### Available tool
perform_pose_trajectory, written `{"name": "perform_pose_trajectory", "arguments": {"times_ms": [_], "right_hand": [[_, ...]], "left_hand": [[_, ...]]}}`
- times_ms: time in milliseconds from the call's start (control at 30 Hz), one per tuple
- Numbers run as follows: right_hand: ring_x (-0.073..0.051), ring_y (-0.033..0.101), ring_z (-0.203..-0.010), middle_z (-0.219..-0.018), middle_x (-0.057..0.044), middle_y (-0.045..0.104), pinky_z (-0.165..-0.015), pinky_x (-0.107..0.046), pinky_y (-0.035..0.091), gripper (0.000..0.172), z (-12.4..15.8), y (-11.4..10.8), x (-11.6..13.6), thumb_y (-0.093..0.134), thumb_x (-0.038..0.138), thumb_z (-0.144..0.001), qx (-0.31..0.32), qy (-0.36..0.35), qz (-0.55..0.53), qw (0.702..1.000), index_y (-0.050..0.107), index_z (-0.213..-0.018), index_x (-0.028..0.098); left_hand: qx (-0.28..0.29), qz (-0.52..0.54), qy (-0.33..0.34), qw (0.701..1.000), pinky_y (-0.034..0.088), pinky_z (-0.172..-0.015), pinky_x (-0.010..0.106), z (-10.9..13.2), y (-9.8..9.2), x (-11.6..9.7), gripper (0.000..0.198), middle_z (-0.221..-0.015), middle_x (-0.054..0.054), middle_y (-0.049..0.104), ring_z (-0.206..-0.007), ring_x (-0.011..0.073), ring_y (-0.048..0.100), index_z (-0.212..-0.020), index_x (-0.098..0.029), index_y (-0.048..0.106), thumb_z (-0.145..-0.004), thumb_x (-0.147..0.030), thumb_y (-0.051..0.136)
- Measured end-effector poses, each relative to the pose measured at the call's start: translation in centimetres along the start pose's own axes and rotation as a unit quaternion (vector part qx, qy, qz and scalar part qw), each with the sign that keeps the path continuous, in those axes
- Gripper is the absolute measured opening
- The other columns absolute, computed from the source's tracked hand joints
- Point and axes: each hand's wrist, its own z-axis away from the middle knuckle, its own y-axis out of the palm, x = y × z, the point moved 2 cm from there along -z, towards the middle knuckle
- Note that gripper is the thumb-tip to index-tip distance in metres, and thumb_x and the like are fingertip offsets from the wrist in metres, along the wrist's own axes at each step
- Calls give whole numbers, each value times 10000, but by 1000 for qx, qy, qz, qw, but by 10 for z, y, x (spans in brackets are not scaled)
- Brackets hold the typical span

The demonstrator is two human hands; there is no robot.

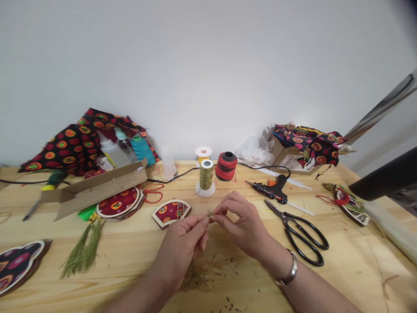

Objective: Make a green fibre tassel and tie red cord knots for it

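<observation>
Thread [210,213], pinched at frame centre by the fingertips of the left hand [184,238] and right hand [243,224], could slip loose if either grip slackens.

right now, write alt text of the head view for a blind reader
A bare left hand and right hand meet, pinching thin greenish threads over a pale wooden table. Behind stand a gold thread spool and a red thread spool; dark metal scissors lie at right.

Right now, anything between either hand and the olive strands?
Nothing visible: left hand and right hand meet at the strands, pinching them with fingertips. The spool stands beyond, not between.
</observation>
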Motion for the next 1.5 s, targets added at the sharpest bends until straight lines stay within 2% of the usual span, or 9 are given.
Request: {"name": "perform_pose_trajectory", "arguments": {"times_ms": [267, 333, 467, 600, 700, 767, 867, 1100, 1500], "right_hand": [[-152, 527, -732, -702, -16, 590, -688, -286, 427, 123, -1, 0, 1, 587, 140, -776, 4, 14, -11, 1000, 613, -666, 187], [-146, 532, -706, -701, -20, 593, -664, -275, 428, 147, -1, -1, -2, 544, 196, -821, -5, 47, -33, 998, 621, -697, 181], [-123, 545, -650, -695, -15, 610, -612, -244, 430, 253, -3, 0, -11, 451, 291, -877, 2, 159, -110, 981, 643, -777, 162], [-115, 543, -613, -664, -5, 626, -604, -245, 436, 159, -5, 4, -13, 575, 271, -784, 34, 239, -189, 952, 645, -707, 151], [-125, 579, -654, -716, -9, 655, -638, -260, 461, 128, -2, 9, -14, 669, 263, -687, 42, 266, -259, 927, 644, -758, 160], [-122, 583, -649, -716, -8, 652, -631, -260, 468, 199, 0, 12, -14, 706, 271, -642, 54, 267, -289, 918, 642, -794, 160], [-113, 573, -632, -709, -4, 643, -608, -252, 469, 250, 2, 16, -16, 728, 254, -616, 70, 248, -296, 920, 644, -832, 162], [-112, 586, -636, -710, 0, 647, -638, -260, 478, 198, 3, 18, -14, 721, 224, -604, 62, 262, -317, 909, 645, -775, 162], [-114, 568, -644, -722, -20, 645, -628, -260, 463, 131, 3, 18, -14, 660, 213, -665, 48, 222, -260, 939, 653, -779, 148]], "left_hand": [[1, 11, 1, 1000, 144, -398, 183, 2, 0, -1, 252, -431, -78, 380, -402, 52, 239, -735, -151, 618, -788, -392, 570], [-7, 18, -5, 1000, 140, -393, 177, 2, -1, 0, 251, -423, -82, 377, -397, 51, 239, -779, -149, 627, -781, -396, 579], [-23, 29, -13, 999, 138, -385, 164, 1, -2, 0, 270, -422, -85, 382, -395, 48, 242, -836, -148, 632, -770, -407, 592], [-32, 42, -18, 998, 140, -371, 157, 0, -2, -2, 274, -418, -91, 378, -380, 43, 242, -840, -151, 629, -757, -411, 604], [-19, 55, -15, 998, 140, -364, 160, -1, 0, -3, 264, -410, -95, 365, -372, 41, 217, -790, -152, 623, -756, -412, 602], [-13, 63, -13, 998, 139, -362, 162, -2, 1, -3, 255, -412, -92, 366, -375, 40, 211, -717, -153, 603, -749, -406, 612], [-12, 58, -2, 998, 156, -364, 160, -1, 1, -3, 271, -416, -84, 374, -381, 40, 225, -638, -155, 569, -755, -397, 609], [-9, 46, -1, 999, 162, -370, 161, 0, 0, -2, 266, -420, -87, 360, -390, 43, 227, -640, -158, 562, -770, -388, 597], [-6, 28, 1, 1000, 137, -384, 182, 0, 1, -1, 282, -416, -89, 373, -376, 42, 224, -622, -163, 524, -801, -379, 561]]}}
